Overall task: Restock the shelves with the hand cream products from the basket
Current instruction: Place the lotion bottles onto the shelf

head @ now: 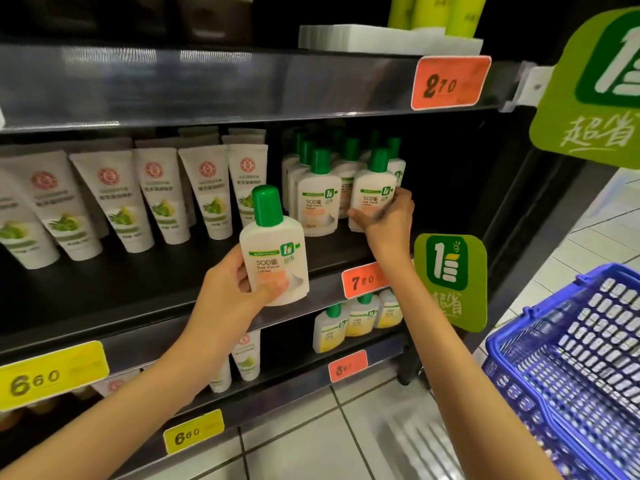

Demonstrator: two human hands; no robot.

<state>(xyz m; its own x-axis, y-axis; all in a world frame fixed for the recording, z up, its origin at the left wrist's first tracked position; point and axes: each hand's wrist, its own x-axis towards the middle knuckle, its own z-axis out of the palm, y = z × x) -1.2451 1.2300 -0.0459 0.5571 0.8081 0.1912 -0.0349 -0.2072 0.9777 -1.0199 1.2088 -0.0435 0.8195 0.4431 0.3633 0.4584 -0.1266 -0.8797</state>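
On the middle shelf (145, 292), right grip (388, 216) pinches the front-row bottle (372, 199); left grip (242, 285) clasps an upright spare bottle (273, 251), left of the row, nearer the gap.

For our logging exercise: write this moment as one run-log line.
left hand: holds lotion bottle before shelf | right hand: grips front-row bottle on middle shelf | blue basket: at right

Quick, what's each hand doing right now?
Left hand: closed around a green-capped lotion bottle, held in front of the shelf.
Right hand: gripping another lotion bottle standing at the front of the middle shelf.
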